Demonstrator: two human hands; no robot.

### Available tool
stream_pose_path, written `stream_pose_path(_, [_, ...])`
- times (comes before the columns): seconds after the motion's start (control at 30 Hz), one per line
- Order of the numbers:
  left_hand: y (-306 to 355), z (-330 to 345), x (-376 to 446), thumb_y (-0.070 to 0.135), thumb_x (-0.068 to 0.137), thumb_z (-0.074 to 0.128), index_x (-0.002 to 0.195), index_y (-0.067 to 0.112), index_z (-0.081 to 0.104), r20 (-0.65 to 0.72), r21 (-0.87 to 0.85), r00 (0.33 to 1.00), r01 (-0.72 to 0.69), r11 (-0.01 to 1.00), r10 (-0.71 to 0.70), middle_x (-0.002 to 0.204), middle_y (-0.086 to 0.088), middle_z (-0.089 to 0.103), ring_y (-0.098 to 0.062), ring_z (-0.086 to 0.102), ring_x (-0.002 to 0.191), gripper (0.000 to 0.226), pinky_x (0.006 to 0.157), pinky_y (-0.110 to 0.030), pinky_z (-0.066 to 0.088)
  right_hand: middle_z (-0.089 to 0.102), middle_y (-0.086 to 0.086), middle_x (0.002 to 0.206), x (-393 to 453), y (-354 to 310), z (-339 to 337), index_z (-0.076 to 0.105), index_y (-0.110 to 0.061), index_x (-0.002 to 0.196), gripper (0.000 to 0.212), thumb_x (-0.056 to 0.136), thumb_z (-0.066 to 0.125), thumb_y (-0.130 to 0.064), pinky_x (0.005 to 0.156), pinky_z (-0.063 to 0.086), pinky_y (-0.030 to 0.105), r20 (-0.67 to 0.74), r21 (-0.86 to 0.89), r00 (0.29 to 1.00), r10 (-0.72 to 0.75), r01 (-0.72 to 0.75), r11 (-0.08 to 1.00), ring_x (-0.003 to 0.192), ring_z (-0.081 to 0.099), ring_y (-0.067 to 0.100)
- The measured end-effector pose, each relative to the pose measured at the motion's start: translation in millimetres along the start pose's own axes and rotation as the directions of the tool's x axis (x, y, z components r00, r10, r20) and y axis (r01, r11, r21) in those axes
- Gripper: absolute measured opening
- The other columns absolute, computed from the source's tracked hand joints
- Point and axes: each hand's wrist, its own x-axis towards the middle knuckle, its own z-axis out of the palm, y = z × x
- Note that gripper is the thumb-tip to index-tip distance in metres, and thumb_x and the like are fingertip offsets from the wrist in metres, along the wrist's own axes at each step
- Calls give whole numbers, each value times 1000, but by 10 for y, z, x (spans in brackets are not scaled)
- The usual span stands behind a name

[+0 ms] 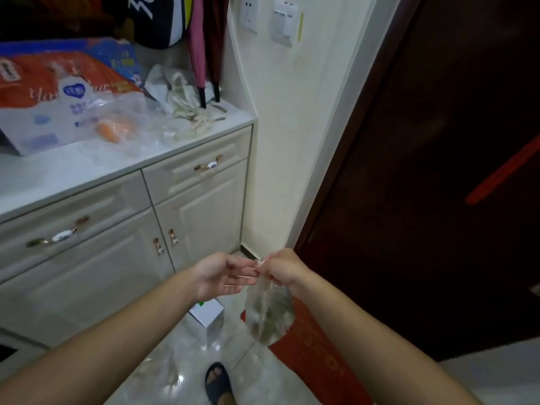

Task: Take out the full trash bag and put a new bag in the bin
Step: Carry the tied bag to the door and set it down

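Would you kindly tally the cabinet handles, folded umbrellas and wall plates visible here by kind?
Gold cabinet handles: 4
Folded umbrellas, pink and dark red: 2
White wall plates, socket and switch: 2
Total: 8

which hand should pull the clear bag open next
Left, probably. The right hand already pinches the top of the clear bag, which hangs below it; the left hand is open, fingers reaching toward that top edge.
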Motion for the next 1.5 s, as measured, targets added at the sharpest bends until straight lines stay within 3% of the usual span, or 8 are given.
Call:
stream_pose_path(0.23, [734,-563,901,15,97,43,109,10,65,-72,29,996,53,998,-51,107,-10,71,-20,66,88,26,66,-26,45,52,9,56,1160,-322,-133,69,-3,74,1,75,69,-4,43,31,23,-9,-5,994,109,-109,994,45,46,16])
stream_pose_path(0.4, [997,-1008,1366,18,96,51,118,8,62,-205,76,977,72,994,-55,105,-10,71,-20,68,87,26,66,-26,46,49,7,54,1948,-375,-94,58,-4,62,21,78,65,7,36,29,16,-53,26,981,189,-187,982,34,44,10])
stream_pose_path(0.53, [985,-1346,1750,17,97,53,121,7,61,-311,130,948,112,985,-67,107,-11,72,-20,69,85,28,68,-27,48,59,4,74,2597,-357,2,62,-13,77,11,84,65,-6,49,43,22,31,-38,968,250,-249,968,56,52,12])
stream_pose_path(0.7, [910,-1604,2247,16,94,58,109,11,65,-419,192,907,135,972,-44,101,-9,74,-19,69,81,18,67,-27,47,58,8,65,3393,-106,306,67,-2,86,13,79,74,-12,34,30,19,60,-108,953,296,-288,951,42,43,14])
stream_pose_path(0.9, [710,-1953,3099,11,93,57,104,11,66,-501,209,866,132,969,-10,96,-13,71,-22,66,75,13,67,-27,47,54,10,55,4335,220,669,61,-6,65,22,87,61,-4,48,34,27,187,-127,909,371,-352,927,45,44,18])
stream_pose_path(1.27, [381,-2363,3927,1,91,57,101,12,62,-580,279,813,147,949,44,75,-7,60,-16,54,61,16,54,-24,39,58,20,72,5144,581,1008,55,-5,64,22,85,54,2,50,35,26,222,-236,924,312,-260,936,50,47,20])
stream_pose_path(1.4, [433,-2294,3860,0,90,59,97,7,64,-610,340,788,166,926,83,81,-10,59,-16,54,64,11,48,-17,43,53,11,55,5031,424,953,54,-5,59,28,86,59,1,42,34,23,234,-328,935,266,-182,927,43,46,18])
stream_pose_path(1.5, [565,-2188,3647,2,89,62,114,-4,65,-599,432,788,170,886,141,97,-18,63,-27,61,80,26,69,-28,51,57,11,54,4804,141,876,62,-5,62,20,82,62,-5,46,40,26,280,-447,941,190,-47,893,44,50,21])
